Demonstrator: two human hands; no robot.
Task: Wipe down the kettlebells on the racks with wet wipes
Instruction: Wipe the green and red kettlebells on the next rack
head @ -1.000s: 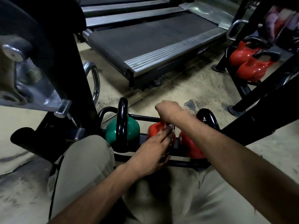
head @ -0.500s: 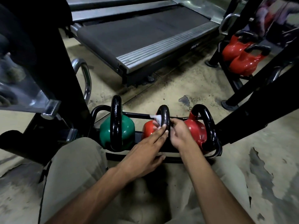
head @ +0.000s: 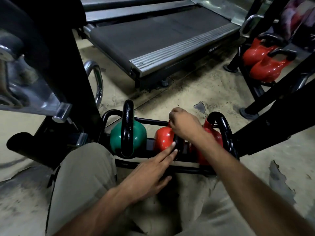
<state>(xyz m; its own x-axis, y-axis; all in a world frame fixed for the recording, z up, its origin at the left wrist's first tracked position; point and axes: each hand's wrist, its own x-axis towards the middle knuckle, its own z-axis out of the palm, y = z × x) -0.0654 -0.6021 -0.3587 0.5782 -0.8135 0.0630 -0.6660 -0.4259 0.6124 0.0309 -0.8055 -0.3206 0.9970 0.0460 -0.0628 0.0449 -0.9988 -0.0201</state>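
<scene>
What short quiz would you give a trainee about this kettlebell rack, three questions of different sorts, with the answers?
1. True or false: the green kettlebell is the leftmost on the near rack.
2. Which handle does the left hand touch with straight fingers? A: green kettlebell. B: middle red kettlebell. C: neither.
3. Fill in: the machine on the floor beyond the near rack is a ___.
Key: 1 true; 2 B; 3 treadmill.
</scene>
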